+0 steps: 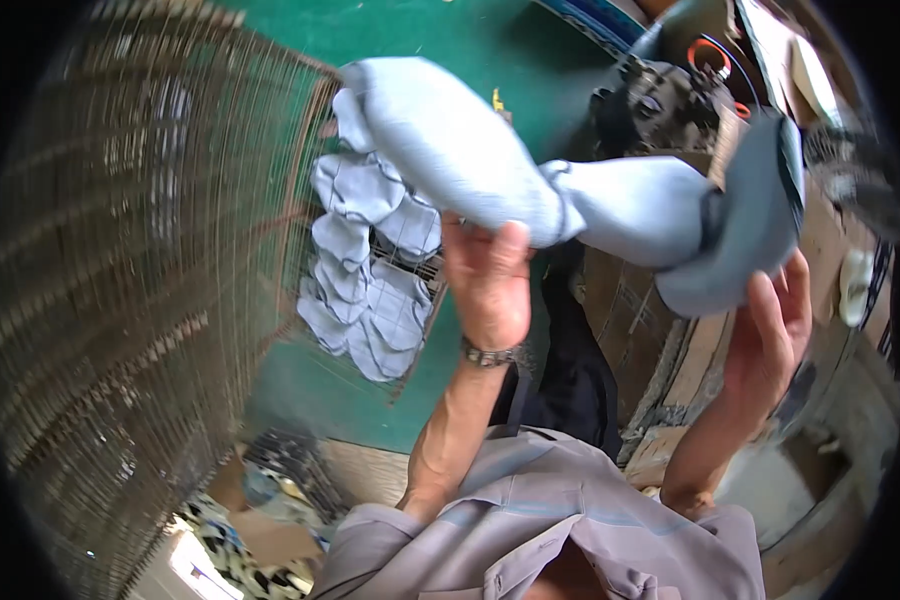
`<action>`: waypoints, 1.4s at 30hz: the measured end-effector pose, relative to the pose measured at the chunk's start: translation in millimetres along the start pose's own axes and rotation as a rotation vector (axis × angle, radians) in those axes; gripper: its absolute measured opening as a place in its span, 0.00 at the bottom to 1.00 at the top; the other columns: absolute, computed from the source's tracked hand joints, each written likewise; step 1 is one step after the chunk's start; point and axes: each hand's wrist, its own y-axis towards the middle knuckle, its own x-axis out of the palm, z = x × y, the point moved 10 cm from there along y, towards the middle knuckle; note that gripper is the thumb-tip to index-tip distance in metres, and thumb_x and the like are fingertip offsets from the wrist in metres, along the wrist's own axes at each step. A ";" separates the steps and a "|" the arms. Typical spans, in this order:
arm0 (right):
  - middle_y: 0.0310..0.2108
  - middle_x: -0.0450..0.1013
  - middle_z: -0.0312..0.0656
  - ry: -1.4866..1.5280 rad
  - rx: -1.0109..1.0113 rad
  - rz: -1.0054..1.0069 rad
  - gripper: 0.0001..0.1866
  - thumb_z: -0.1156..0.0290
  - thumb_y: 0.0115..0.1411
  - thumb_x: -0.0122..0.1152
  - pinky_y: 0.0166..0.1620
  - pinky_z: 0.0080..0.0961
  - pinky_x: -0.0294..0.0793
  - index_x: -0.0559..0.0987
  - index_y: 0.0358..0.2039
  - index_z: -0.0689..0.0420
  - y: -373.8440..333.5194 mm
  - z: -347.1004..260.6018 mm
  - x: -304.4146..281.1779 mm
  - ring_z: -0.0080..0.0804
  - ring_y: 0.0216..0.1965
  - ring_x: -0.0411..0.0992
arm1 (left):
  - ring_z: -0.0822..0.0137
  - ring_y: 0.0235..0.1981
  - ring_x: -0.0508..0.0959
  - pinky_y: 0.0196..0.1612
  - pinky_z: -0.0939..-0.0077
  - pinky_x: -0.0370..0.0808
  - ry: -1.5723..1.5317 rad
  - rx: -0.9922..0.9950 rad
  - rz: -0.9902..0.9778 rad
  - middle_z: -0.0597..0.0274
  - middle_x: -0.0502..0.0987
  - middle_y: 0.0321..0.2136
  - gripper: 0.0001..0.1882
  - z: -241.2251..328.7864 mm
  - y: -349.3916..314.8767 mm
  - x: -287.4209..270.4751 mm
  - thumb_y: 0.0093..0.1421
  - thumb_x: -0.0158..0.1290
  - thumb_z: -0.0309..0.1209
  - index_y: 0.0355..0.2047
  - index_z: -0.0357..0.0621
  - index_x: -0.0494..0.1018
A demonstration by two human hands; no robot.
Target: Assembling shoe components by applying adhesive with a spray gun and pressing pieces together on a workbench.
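Both hands hold up a long, pale blue-grey piece (pixel 450 140) of rounded, bulging form, slightly blurred. It has a thick lobe at the left, narrow dark-ringed waists and a flared end at the right; its exact kind I cannot make out. My left hand (pixel 488 275), with a bracelet on the wrist, grips the underside of the thick lobe, thumb up. My right hand (pixel 778 315) grasps the lower edge of the flared end, some fingers hidden behind it. Below and left of the piece, several similar pale blue-grey lobed pieces (pixel 355 265) lie close together on a wire rack.
A tall, rusty wire cage (pixel 160 220) fills the left side. Beneath is a green floor (pixel 335 400). Brown cardboard (pixel 615 310) stands at the right, below a dark, dirty machine part (pixel 660 105). A heap of scraps (pixel 260 530) lies at lower left.
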 end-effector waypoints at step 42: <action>0.56 0.75 0.58 -0.922 0.145 -1.393 0.27 0.62 0.61 0.61 0.63 0.42 0.72 0.76 0.58 0.61 -98.0 796.2 331.7 0.53 0.60 0.72 | 0.54 0.62 0.72 0.62 0.47 0.74 -0.201 -0.113 1.144 0.51 0.69 0.63 0.44 -252.9 -5.5 -696.1 0.63 0.64 0.31 0.72 0.60 0.49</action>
